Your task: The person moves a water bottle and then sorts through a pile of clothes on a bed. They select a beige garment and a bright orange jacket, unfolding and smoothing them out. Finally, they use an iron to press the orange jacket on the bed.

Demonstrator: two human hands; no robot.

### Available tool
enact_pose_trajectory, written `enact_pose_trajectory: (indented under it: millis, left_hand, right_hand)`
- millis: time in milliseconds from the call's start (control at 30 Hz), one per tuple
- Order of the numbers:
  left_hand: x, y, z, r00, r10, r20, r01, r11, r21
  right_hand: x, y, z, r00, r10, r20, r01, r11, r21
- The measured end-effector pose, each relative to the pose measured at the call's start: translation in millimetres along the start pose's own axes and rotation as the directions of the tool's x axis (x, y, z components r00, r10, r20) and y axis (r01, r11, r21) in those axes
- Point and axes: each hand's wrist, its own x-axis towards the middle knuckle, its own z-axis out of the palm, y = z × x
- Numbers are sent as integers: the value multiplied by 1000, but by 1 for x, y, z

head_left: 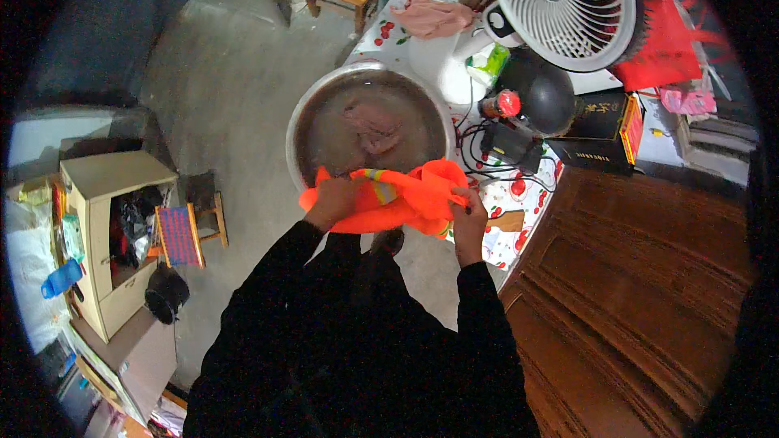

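A bright orange safety vest [422,203] with yellow-and-silver reflective bands hangs bunched between my two hands. My left hand [331,203] is closed on its left part. At its right end, my right hand [469,215] pinches the fabric between thumb and fingers. The vest overlaps the near rim of a large round metal basin [294,134] and hides part of it. Murky water fills the basin, and a crumpled pinkish cloth [375,126] lies in it, beyond the vest.
Right of the basin, a table with a cherry-print cover [507,195] bears a white fan [560,4], a black wok [540,93], a black box [600,134] and cables. A brown wooden door [625,268] stands at right. Left are a cabinet [114,166], folding stool [180,235] and black bucket [166,294].
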Motion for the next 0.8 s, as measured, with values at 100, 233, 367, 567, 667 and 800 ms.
enact_pose_trajectory:
  millis: [100,233,367,567,667,800]
  left_hand:
    - [-24,-18,-76,986,-161,38,165,977,-137]
    - [-29,-15,-92,952,-301,44,305,938,-164]
    - [-37,-36,-76,905,-269,-329,173,941,-291]
    - [-33,-36,-103,875,-414,-252,261,841,-475]
    - [-33,-37,-101,865,-439,-242,273,817,-507]
    - [-25,-34,-107,900,-420,-116,323,822,-470]
  right_hand:
    - [-9,7,8,998,-10,-55,17,992,125]
    - [-16,-3,-16,999,46,-24,-44,994,97]
    - [-15,-10,-18,998,-32,-63,40,989,141]
    - [-13,-23,-24,995,-32,-92,60,945,321]
    - [-16,-44,-25,995,-66,-79,93,899,429]
    - [-20,-57,-32,993,-94,-66,115,858,501]
